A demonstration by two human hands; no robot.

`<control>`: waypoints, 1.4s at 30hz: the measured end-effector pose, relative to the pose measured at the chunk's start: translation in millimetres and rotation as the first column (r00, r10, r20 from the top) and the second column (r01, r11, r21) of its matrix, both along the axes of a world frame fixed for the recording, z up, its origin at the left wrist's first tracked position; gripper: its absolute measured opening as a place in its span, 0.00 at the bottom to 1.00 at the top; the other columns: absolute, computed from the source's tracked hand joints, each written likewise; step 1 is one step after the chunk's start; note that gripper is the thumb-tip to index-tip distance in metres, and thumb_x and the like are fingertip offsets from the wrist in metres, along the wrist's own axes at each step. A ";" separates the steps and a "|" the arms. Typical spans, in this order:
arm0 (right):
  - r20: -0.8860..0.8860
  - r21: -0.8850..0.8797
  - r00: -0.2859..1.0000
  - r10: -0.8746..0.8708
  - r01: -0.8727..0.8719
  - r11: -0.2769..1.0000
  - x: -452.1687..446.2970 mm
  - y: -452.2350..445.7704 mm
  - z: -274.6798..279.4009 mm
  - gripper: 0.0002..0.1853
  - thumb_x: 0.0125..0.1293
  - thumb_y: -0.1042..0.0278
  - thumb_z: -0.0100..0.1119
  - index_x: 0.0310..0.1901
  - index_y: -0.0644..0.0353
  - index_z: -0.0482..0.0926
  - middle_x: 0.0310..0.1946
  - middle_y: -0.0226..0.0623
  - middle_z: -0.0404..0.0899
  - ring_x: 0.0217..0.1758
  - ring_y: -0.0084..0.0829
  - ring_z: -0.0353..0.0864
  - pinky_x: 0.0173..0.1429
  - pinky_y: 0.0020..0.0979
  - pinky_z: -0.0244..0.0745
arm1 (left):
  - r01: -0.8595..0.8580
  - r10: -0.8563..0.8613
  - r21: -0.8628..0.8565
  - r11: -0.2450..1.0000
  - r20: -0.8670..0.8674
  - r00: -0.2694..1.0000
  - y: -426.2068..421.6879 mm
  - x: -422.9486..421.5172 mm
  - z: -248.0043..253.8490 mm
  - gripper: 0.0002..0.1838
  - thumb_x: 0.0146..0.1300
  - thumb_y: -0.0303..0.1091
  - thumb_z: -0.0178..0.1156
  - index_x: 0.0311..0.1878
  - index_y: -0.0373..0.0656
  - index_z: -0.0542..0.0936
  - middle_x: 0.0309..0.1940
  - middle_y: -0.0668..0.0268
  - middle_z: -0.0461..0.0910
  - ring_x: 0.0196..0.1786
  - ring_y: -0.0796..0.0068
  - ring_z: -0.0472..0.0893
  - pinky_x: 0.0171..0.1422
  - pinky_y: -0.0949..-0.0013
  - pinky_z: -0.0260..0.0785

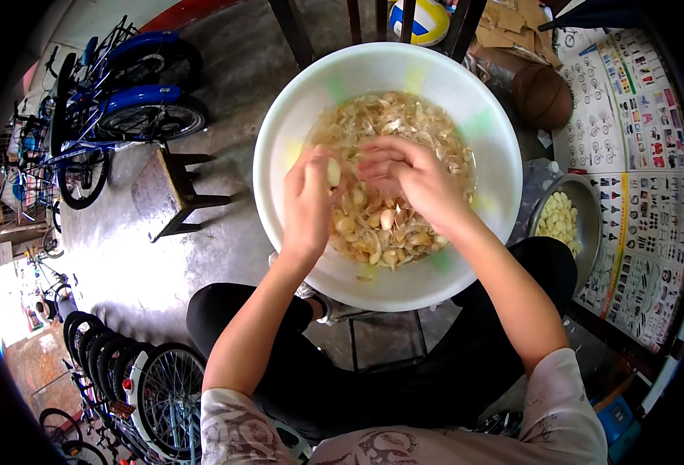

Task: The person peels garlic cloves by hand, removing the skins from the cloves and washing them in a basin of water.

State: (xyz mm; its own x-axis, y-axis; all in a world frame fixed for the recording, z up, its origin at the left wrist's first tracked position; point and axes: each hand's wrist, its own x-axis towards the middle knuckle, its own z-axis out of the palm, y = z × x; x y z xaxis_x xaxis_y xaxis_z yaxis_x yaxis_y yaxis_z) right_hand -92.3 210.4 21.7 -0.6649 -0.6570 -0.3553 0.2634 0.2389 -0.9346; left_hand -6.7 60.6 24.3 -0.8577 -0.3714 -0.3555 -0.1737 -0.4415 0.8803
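A wide white plastic basin (280, 256) stands between my knees, with water, loose papery skins and garlic cloves (387, 221) in it. My left hand (309, 198) is over the basin's left part, its fingers closed on a pale garlic clove (333, 172). Facing it, my right hand (415, 178) is held above the floating skins, its fingers bent toward the left hand and smeared by motion. Whether those fingers pinch anything cannot be made out. To the right, peeled cloves (558, 218) lie in a metal bowl (588, 232).
Bicycles (148, 116) stand at the left, and more wheels (170, 395) at the lower left. A small wooden stool (168, 194) is left of the basin. Behind it are a volleyball (421, 22) and dark wooden bars (292, 31). A basketball (542, 97) and a printed sheet (640, 178) are on the right.
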 end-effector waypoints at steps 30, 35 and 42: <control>0.455 -0.168 0.886 -0.085 0.180 0.969 -26.2 12.4 -2.3 0.09 0.74 0.68 0.54 0.49 0.64 0.76 0.34 0.28 0.73 0.30 0.15 0.70 0.26 0.18 0.61 | 0.219 -0.344 -0.952 0.213 0.136 0.929 -52.8 -18.7 8.6 0.10 0.67 0.26 0.58 0.49 0.35 0.79 0.49 0.56 0.81 0.53 0.57 0.81 0.58 0.63 0.73; 0.551 -0.297 0.834 -0.019 0.218 0.930 -29.2 23.1 -12.0 0.12 0.74 0.70 0.53 0.53 0.66 0.76 0.40 0.34 0.76 0.34 0.18 0.73 0.29 0.18 0.64 | 0.288 -0.331 -0.928 0.236 0.202 0.922 -55.8 -17.8 14.2 0.11 0.67 0.29 0.58 0.50 0.37 0.80 0.49 0.57 0.81 0.53 0.57 0.81 0.59 0.62 0.72; 0.560 -0.255 0.825 -0.076 0.258 0.932 -28.4 22.7 -10.9 0.14 0.74 0.66 0.52 0.54 0.66 0.77 0.45 0.42 0.81 0.37 0.22 0.76 0.29 0.18 0.68 | 0.382 -0.395 -0.896 0.227 0.274 0.877 -51.7 -18.4 15.4 0.12 0.68 0.32 0.58 0.50 0.36 0.80 0.49 0.57 0.81 0.53 0.57 0.80 0.60 0.61 0.71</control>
State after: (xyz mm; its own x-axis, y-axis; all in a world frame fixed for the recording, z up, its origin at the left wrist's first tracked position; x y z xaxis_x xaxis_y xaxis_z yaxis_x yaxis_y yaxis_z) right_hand -120.7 233.0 10.8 -0.5398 -0.6881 -0.4850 0.7485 -0.1287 -0.6505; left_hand -25.1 9.0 39.7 -0.9977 -0.0623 -0.0260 -0.0640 0.7522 0.6558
